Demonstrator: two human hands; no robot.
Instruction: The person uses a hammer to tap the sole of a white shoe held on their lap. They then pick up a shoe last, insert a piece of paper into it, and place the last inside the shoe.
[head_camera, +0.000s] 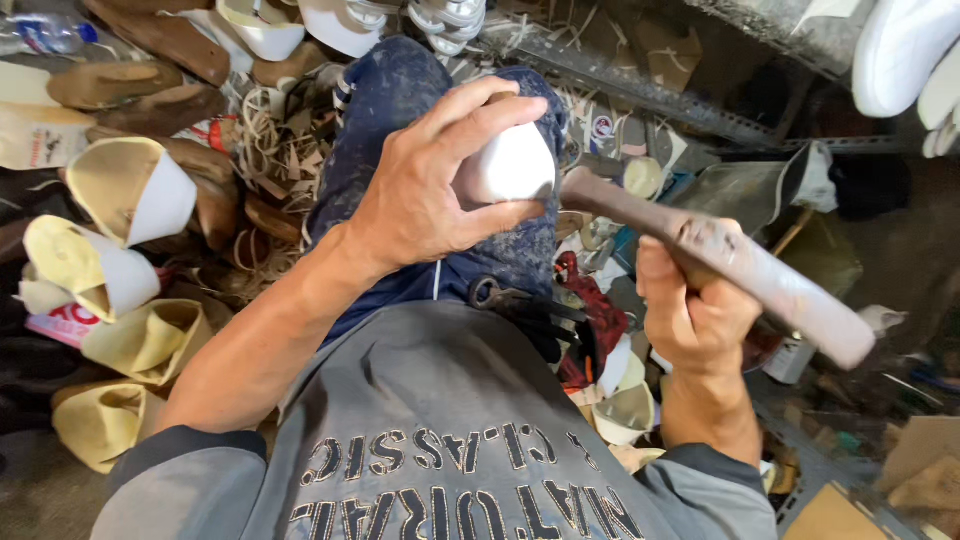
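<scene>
White and smooth, the shoe piece (510, 165) sits near the upper centre of the frame, pressed down on the person's knee in dusty blue trousers (400, 110). The left hand (435, 190) is closed over it: its fingers (490, 110) curl across the top and the thumb clamps the near side, so only the rounded right end shows. Whether it is a sole, a heel or a covered last cannot be told from this view.

Just right of it, the head of a hammer (575, 185) touches or nearly touches that exposed end. The right hand (695, 305) is wrapped tight around the worn wooden handle (760, 280), fingers fully closed, gripping near the middle with the butt running out to the lower right.

As a judgement, the work goes well with short, controlled taps landing only on the bare end, the left fingertips kept back from the striking face, and the piece braced firmly against the knee so it cannot roll.

Black scissors (520, 305) lie in the lap below. Cream-lined shoe uppers (130, 190) are heaped at the left of the frame, brown soles (130, 85) at upper left, leather trimmings (270, 140) beside the knee, and a metal rack (650, 90) crosses the upper right.
</scene>
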